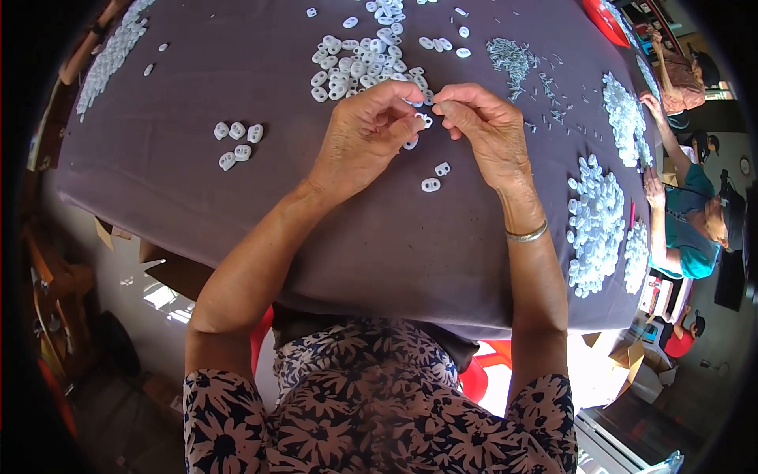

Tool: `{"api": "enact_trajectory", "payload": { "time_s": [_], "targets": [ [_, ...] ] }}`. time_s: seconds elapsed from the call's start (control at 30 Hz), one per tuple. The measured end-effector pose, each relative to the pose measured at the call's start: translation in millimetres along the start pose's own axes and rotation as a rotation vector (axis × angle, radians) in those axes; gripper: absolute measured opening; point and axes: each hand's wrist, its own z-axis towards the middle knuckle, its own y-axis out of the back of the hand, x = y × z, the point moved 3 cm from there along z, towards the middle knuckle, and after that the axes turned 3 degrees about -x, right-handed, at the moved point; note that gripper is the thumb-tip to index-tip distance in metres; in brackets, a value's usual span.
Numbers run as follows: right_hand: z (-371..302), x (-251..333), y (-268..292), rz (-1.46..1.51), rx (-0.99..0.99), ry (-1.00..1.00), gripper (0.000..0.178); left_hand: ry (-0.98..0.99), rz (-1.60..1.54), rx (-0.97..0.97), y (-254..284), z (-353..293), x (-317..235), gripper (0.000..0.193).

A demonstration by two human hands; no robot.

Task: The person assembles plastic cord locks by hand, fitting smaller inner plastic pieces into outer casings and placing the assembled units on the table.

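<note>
Over the dark cloth, my left hand point(365, 133) pinches a small white plastic cord-lock piece point(425, 121) between thumb and fingers. Close beside it, my right hand point(491, 136) has its thumb and index fingertips pressed together; whatever is between them is too small to make out. Below the hands lie two loose white pieces, a two-holed oval one point(430, 185) and a smaller one point(443, 169). Beyond my left hand spreads a pile of white oval pieces point(359, 67). Several assembled-looking cord locks point(237, 132) form a small group to the left.
A heap of tiny metal springs point(512, 62) lies beyond my right hand, with some scattered. Piles of pale plastic pieces point(596, 225) line the table's right side; another pile point(114, 55) is far left. A red basin point(606, 22) stands far right. Other people sit along the right.
</note>
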Motion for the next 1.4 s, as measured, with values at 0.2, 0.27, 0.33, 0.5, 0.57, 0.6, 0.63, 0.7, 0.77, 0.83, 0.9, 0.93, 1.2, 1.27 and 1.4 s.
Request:
{"api": "enact_trajectory", "payload": {
  "time_s": [0.2,0.27,0.33,0.5,0.57,0.6,0.63,0.7,0.77,0.83,0.9,0.93,1.2,1.27,1.4],
  "targets": [
    [-1.3,-5.1,-5.9,0.106,0.005,0.009,0.01,0.016,0.003,0.004,-1.2,0.6,0.9,0.023],
    [-1.4,-6.6,-6.2,0.18,-0.006,-0.012,0.009,0.026,0.005,0.008,-2.0,0.6,1.2,0.023],
    [-1.6,-7.9,-7.3,0.169,-0.006,-0.02,0.009,0.038,-0.007,0.004,-3.0,0.3,1.7,0.024],
    [-2.1,-11.7,-7.2,0.176,-0.004,-0.054,0.01,0.051,0.007,0.001,-5.3,-0.3,1.0,0.026],
    [-1.8,-11.7,-7.4,0.16,0.004,-0.054,0.011,0.058,0.007,-0.006,-5.2,-0.6,1.9,0.026],
    [-1.5,-12.5,-7.6,0.16,0.005,-0.055,0.011,0.049,0.008,-0.003,-5.0,-0.6,2.8,0.027],
    [-1.1,-13.6,-7.6,0.14,0.014,-0.046,0.011,0.04,0.009,0.002,-5.5,-0.5,2.6,0.028],
    [-0.9,-15.0,-7.2,0.119,0.022,-0.038,0.011,0.059,-0.007,-0.021,-6.6,-1.4,0.4,0.029],
    [-0.9,-15.7,-6.5,0.114,0.005,-0.044,0.016,0.078,-0.022,-0.045,-5.8,-1.7,0.5,0.031],
    [-1.1,-15.6,-6.1,0.134,0.001,-0.056,0.016,0.052,0.011,-0.009,-5.6,-0.6,2.6,0.032],
    [-1.0,-16.3,-6.0,0.153,-0.005,-0.067,0.016,0.054,0.019,-0.014,-6.0,-0.8,2.7,0.031],
    [-1.3,-17.2,-6.5,0.141,-0.007,-0.062,0.016,0.057,0.028,-0.019,-6.2,-1.0,2.8,0.031],
    [-1.3,-17.7,-7.4,0.091,0.003,-0.034,0.016,0.058,0.029,-0.029,-6.4,-1.1,4.9,0.033],
    [-1.4,-15.9,-9.1,0.055,-0.004,0.01,0.016,0.06,0.037,-0.034,-5.7,-1.6,6.2,0.035],
    [-3.9,-9.8,-12.5,0.008,-0.008,0.023,0.01,0.032,0.048,-0.063,-5.6,-2.2,9.7,0.039]
  ]
}}
